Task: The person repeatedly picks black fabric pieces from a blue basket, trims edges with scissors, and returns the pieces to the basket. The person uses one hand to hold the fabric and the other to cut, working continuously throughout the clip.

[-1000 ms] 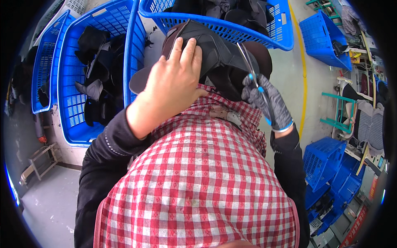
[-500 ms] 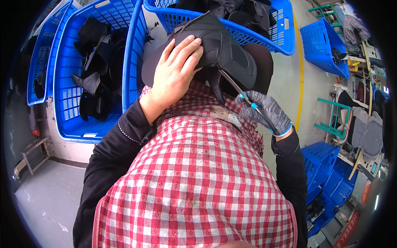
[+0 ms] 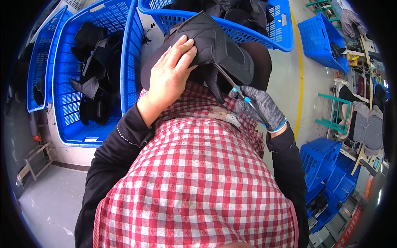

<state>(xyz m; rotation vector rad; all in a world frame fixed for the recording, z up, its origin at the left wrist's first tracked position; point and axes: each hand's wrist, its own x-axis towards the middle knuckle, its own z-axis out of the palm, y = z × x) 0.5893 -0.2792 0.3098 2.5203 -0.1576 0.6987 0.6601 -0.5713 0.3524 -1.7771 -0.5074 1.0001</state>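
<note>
A black stitched shoe upper (image 3: 225, 49) with moulded panels lies over my lap, its opening turned toward me. My bare left hand (image 3: 169, 74) grips its left side, fingers laid over the top surface; part of the thumb is hidden at the edge. In a grey knit glove, my right hand (image 3: 260, 105) is closed around a slim dark tool (image 3: 226, 76) with light-blue bands. The tool's far end meets the upper's edge near the middle, and its exact kind cannot be made out. A dark strap-like flap (image 3: 214, 86) hangs from the opening over my red-and-white checked apron (image 3: 194, 165).
A blue plastic crate (image 3: 129, 62) with black pieces stands at my left. Another blue crate (image 3: 182, 18) with similar pieces is just ahead. On the right are a yellow floor line (image 3: 301, 74), a blue crate (image 3: 320, 39), a green metal frame (image 3: 335, 113) and stacked blue crates (image 3: 320, 161).
The view has shifted slightly. Both hands keep their holds, and the tool stays against the upper's edge with a small change in angle.
</note>
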